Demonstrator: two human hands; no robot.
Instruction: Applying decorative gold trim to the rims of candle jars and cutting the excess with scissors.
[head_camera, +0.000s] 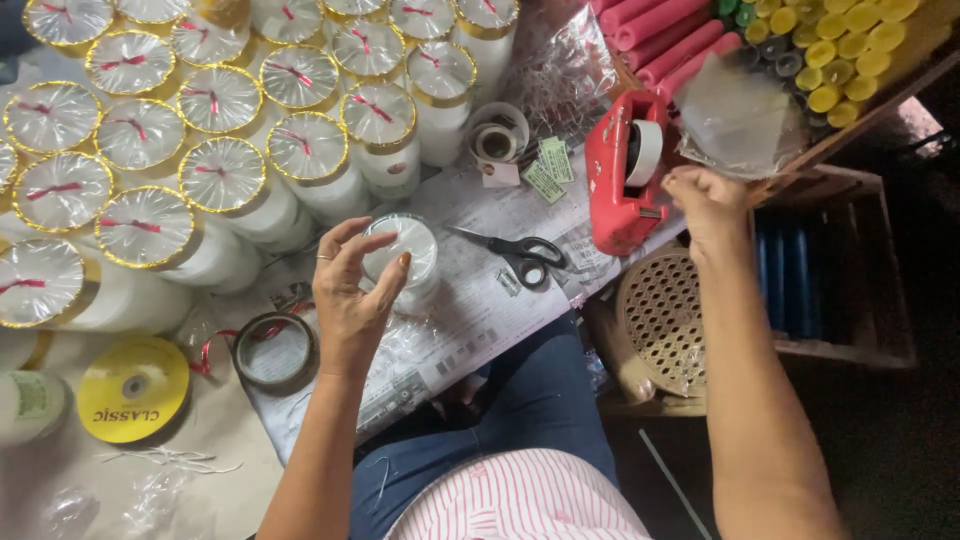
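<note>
The left hand (350, 290) holds a round white candle wrapped in clear plastic film (402, 255), with the fingers curled around its left side and the thumb near its front. The candle is lifted a little above the sheet of printed newspaper (470, 310) that covers the work surface, near the middle of this sheet. The right hand (705, 205) is closed into a loose fist just beside the red plastic tape dispenser (622, 175); it seems to pinch something thin, but I cannot tell what it is.

The dispenser stands at the right edge of the newspaper. Between the two hands lie black-handled scissors (520, 250), flat on the paper. Behind the scissors there is a small roll of clear tape (497, 140). The far left part of the surface is full of finished wrapped candles with gold rims and red ribbon (220, 175), standing close together in rows. At the near left corner lies a flat yellow ribbon spool (132, 390), and near it a ring-shaped roll of tape (274, 350). At the far right stands a wooden crate with pink and yellow stick candles (830, 60).
</note>
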